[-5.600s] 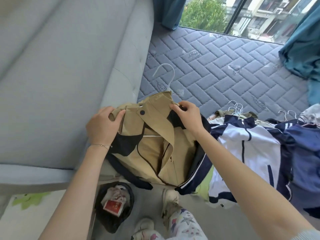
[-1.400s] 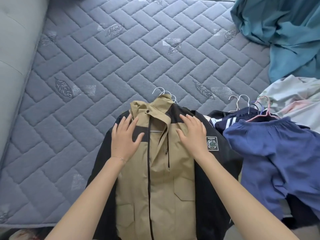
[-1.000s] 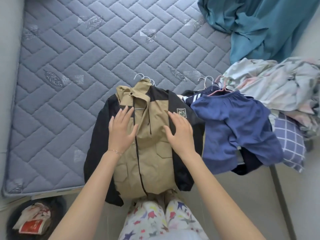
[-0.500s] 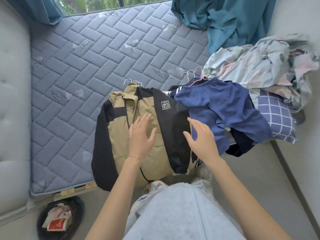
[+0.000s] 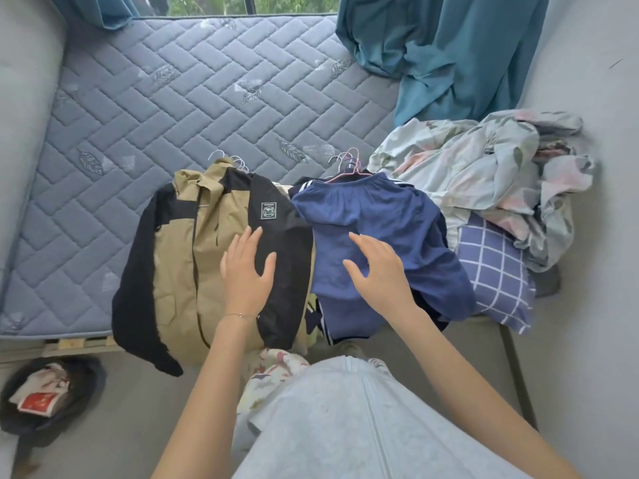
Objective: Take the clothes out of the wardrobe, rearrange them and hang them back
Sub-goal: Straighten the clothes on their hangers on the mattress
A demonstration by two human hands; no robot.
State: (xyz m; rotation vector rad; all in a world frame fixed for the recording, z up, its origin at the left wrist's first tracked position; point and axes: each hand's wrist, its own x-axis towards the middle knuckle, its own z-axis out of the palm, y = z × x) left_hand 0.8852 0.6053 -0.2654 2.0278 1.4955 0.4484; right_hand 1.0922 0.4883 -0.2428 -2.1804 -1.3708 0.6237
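While both hands are spread with straight, parted fingers and grip nothing, the left hand [image 5: 247,271] is over the black sleeve of a khaki-and-black jacket [image 5: 179,257] and the right hand [image 5: 377,271] is over a pair of navy-blue shorts [image 5: 380,216]; whether the palms press the cloth or hover just above it cannot be told. The jacket lies front up at the near edge of a quilted grey-blue mattress [image 5: 173,98], its hem and its other black sleeve hanging over the edge toward the floor, with white wire hanger hooks [image 5: 230,160] sticking out at the collar. Just beside it, touching its sleeve, the shorts top a pile of dark clothes, and a pink hanger [image 5: 349,164] shows at their waistband among more hooks. Beyond the pile sit crumpled floral bedding [image 5: 466,160] and a blue checked pillow [image 5: 494,267]. A teal curtain [image 5: 449,46] droops onto the far corner of the mattress. On the floor by the mattress corner stands a dark waste bin [image 5: 52,395] holding crumpled packaging.
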